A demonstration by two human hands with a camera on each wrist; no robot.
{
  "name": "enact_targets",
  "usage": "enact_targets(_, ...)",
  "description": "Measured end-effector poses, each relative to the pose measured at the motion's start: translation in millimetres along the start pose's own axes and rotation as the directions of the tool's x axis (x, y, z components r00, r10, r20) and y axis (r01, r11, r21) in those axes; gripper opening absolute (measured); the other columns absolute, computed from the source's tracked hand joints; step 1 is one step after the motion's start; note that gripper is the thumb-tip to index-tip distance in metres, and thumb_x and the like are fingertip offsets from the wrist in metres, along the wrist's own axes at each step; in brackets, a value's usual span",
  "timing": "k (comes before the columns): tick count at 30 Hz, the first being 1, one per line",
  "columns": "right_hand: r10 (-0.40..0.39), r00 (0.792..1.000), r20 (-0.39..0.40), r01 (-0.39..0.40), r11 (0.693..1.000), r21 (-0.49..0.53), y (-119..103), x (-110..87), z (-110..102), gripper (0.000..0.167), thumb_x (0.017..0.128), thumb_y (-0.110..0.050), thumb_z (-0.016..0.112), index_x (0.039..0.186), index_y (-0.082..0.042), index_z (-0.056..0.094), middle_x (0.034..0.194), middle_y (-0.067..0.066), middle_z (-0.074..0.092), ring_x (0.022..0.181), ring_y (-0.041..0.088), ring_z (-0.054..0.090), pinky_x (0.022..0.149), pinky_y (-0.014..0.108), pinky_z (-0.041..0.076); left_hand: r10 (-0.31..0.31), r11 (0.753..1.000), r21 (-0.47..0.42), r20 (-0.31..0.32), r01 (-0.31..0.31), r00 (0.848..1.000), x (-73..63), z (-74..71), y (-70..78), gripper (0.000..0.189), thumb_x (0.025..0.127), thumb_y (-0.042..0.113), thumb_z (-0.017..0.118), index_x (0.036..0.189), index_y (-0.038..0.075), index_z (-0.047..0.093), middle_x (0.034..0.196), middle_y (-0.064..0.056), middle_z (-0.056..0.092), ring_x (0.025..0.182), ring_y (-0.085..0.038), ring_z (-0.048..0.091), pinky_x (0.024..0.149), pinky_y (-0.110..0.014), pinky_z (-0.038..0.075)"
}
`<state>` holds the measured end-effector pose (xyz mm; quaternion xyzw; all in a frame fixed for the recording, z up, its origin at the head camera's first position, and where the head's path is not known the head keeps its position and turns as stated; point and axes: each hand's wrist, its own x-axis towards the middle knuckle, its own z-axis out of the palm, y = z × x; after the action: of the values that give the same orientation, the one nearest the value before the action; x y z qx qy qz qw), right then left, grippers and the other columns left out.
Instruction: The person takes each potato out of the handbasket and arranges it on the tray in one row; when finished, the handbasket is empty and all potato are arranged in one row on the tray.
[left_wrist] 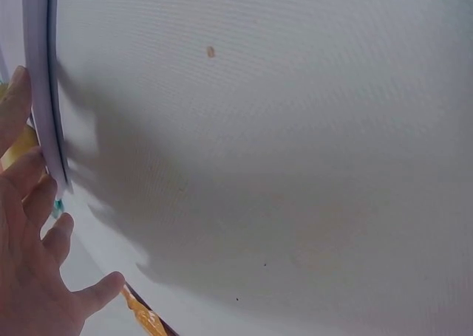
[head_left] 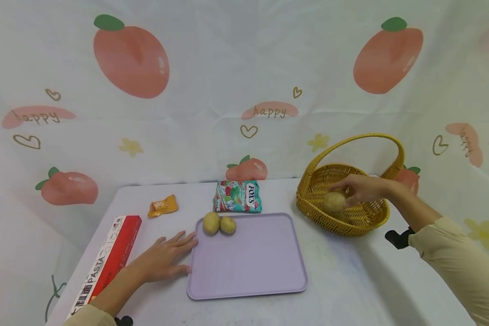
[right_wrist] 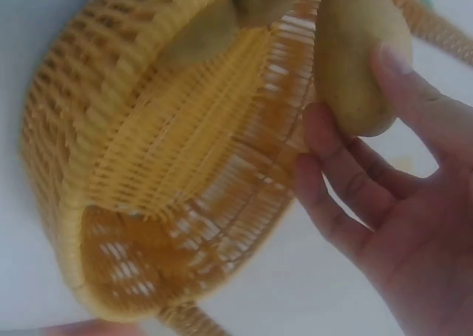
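My right hand (head_left: 362, 188) pinches a potato (head_left: 334, 202) between thumb and fingers over the wicker basket (head_left: 330, 224). In the right wrist view that potato (right_wrist: 358, 59) is oblong and pale brown, with more potatoes (right_wrist: 203, 37) inside the basket below it. My left hand (head_left: 167, 256) is spread on the table, its fingertips and thumb right at the left rim of the lilac tray (head_left: 248, 294). A larger potato (head_left: 211, 223) and a smaller potato (head_left: 228, 225) sit side by side in the tray's far left corner.
Behind the tray lies a green FOX'S candy bag (head_left: 237, 196). A small orange packet (head_left: 163, 206) lies at the back left. A red and white pasta box (head_left: 110, 253) lies along the table's left side, partly behind my left forearm. The basket's tall handle (head_left: 362, 136) arches above it.
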<state>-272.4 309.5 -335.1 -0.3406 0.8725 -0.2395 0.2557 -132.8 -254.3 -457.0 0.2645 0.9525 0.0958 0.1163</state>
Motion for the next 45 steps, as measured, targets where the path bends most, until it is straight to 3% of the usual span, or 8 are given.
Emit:
enact_targets(3, -0.05, 0.999, -0.001, 0.05, 0.998, 0.032, -9, -0.2, 5, 0.058, 0.083, -0.004, 0.076, 0.137, 0.005, 0.055, 0.116, 0.007, 0.066, 0.087, 0.014, 0.059, 0.077, 0.029, 0.052, -0.005, 1.0, -0.002, 0.002, 0.005, 1.0, 0.2, 1.0, -0.5, 0.078, 0.088, 0.062, 0.062, 0.151, 0.018, 0.046, 0.157, -0.007, 0.039, 0.146, -0.038, 0.03, 0.103, -0.074, 0.031)
enact_targets(10, -0.136, 0.991, -0.019, 0.137, 0.988, 0.068, -26, 7.2, 23, 0.059, 0.086, -0.008, 0.076, 0.138, 0.007, 0.052, 0.108, 0.005, 0.066, 0.078, 0.013, 0.061, 0.07, 0.027, 0.053, -0.004, 1.0, -0.005, -0.001, 0.004, 1.0, 0.0, 1.1, -0.5, 0.077, 0.088, 0.061, 0.063, 0.15, 0.018, 0.046, 0.157, -0.007, 0.039, 0.145, -0.039, 0.031, 0.103, -0.074, 0.031)
enact_targets(18, -0.219, 0.972, -0.081, 0.224, 0.973, 0.051, -41, 34.4, 53, 0.055, 0.086, -0.003, 0.075, 0.137, 0.002, 0.056, 0.115, 0.008, 0.065, 0.081, 0.012, 0.063, 0.073, 0.03, 0.055, 0.009, 1.0, -0.017, -0.006, -0.009, 1.0, -1.5, -0.4, 0.1, 0.078, 0.089, 0.063, 0.06, 0.15, 0.018, 0.046, 0.157, -0.009, 0.039, 0.145, -0.04, 0.031, 0.103, -0.074, 0.03)
enact_targets(24, -0.209, 0.971, -0.114, 0.219, 0.972, 0.089, -52, 66.7, 78, 0.054, 0.086, 0.0, 0.074, 0.137, 0.003, 0.056, 0.121, 0.012, 0.064, 0.089, 0.016, 0.06, 0.079, 0.031, 0.055, 0.011, 1.0, -0.017, -0.01, -0.011, 1.0, -2.2, -1.8, 1.0, 0.079, 0.088, 0.064, 0.061, 0.15, 0.017, 0.046, 0.157, -0.01, 0.04, 0.145, -0.041, 0.031, 0.103, -0.075, 0.03)
enact_targets(29, -0.197, 0.975, -0.099, 0.206, 0.975, 0.089, -58, 97.3, 101, 0.055, 0.086, 0.0, 0.073, 0.138, 0.003, 0.055, 0.125, 0.013, 0.064, 0.079, 0.013, 0.061, 0.074, 0.026, 0.055, 0.014, 1.0, -0.01, -0.009, -0.014, 1.0, -1.8, -1.5, 0.9, 0.078, 0.088, 0.063, 0.061, 0.15, 0.017, 0.046, 0.157, -0.01, 0.04, 0.144, -0.041, 0.031, 0.103, -0.074, 0.03)
enact_targets(35, -0.189, 0.978, -0.086, 0.194, 0.98, 0.052, -66, 129.4, 122, 0.053, 0.086, -0.005, 0.075, 0.137, -0.002, 0.058, 0.108, 0.005, 0.063, 0.071, 0.011, 0.055, 0.065, 0.022, 0.048, 0.018, 1.0, -0.012, -0.013, -0.018, 1.0, -1.5, -2.4, 1.2, 0.078, 0.089, 0.063, 0.059, 0.15, 0.017, 0.046, 0.157, -0.009, 0.04, 0.145, -0.041, 0.031, 0.103, -0.074, 0.03)
enact_targets(40, -0.186, 0.976, -0.115, 0.191, 0.981, 0.037, -71, 147.8, 133, 0.054, 0.087, -0.009, 0.076, 0.137, -0.002, 0.058, 0.105, 0.004, 0.063, 0.078, 0.014, 0.054, 0.069, 0.021, 0.045, 0.016, 1.0, -0.009, -0.011, -0.017, 1.0, -0.9, -1.5, 0.5, 0.078, 0.089, 0.064, 0.059, 0.15, 0.017, 0.046, 0.157, -0.009, 0.039, 0.145, -0.041, 0.03, 0.103, -0.075, 0.03)
enact_targets(45, -0.164, 0.977, -0.134, 0.172, 0.984, 0.047, -77, 161.5, 141, 0.057, 0.088, -0.01, 0.076, 0.14, -0.001, 0.055, 0.087, 0.004, 0.05, 0.074, 0.014, 0.042, 0.064, 0.023, 0.033, 0.001, 1.0, -0.007, -0.001, -0.001, 1.0, -0.4, 1.4, -0.6, 0.079, 0.088, 0.066, 0.059, 0.151, 0.019, 0.045, 0.158, -0.007, 0.038, 0.146, -0.039, 0.029, 0.104, -0.074, 0.03)
